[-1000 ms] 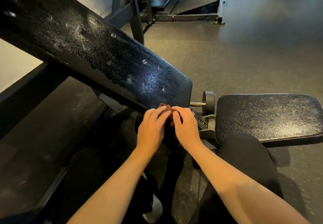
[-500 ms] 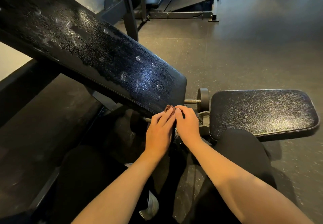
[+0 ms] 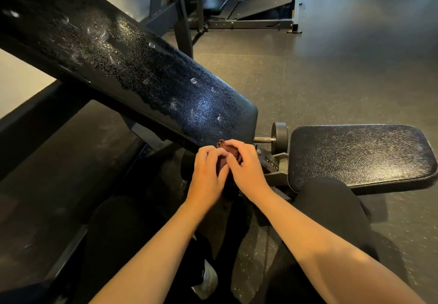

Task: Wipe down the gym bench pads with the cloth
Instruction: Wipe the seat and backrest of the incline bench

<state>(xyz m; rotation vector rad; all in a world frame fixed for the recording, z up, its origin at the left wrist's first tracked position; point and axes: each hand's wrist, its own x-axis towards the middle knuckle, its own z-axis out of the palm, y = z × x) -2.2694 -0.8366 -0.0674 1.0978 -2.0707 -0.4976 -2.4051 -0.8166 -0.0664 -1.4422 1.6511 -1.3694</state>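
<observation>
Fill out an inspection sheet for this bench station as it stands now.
Surface: sloped back pad speckled with droplets and pale smears; flat seat pad shows a pebbled sheen.
Job's things: cloth, dark reddish, bunched small at the back pad's lower end.
Clutter: nothing seen.
Grippers: left hand and right hand, side by side, both curl their fingers round the cloth.
Cables: nothing seen.
Surroundings: speckled dark floor; small wheel on an axle between the pads; another machine's frame behind.
</observation>
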